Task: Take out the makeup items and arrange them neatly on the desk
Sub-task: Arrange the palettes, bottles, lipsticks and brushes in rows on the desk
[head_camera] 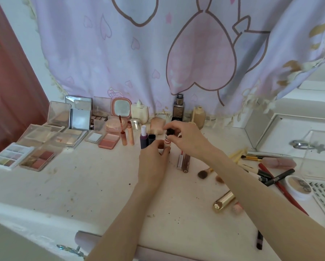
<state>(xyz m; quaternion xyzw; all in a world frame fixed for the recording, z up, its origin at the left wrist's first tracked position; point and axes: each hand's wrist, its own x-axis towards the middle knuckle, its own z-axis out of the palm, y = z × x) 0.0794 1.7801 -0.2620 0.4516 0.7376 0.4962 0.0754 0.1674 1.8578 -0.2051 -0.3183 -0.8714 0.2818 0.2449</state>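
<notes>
Head view: palettes (35, 147) ranked left, brushes (252, 157) loose right; left hand (152, 159) and right hand (186, 136) pinch lip tube (167, 142).

Both arms reach forward — left grip (154, 153) and right grip (184, 136) curled close together.

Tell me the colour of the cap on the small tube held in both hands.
Black cap, on a white-and-red small tube; head view.
</notes>
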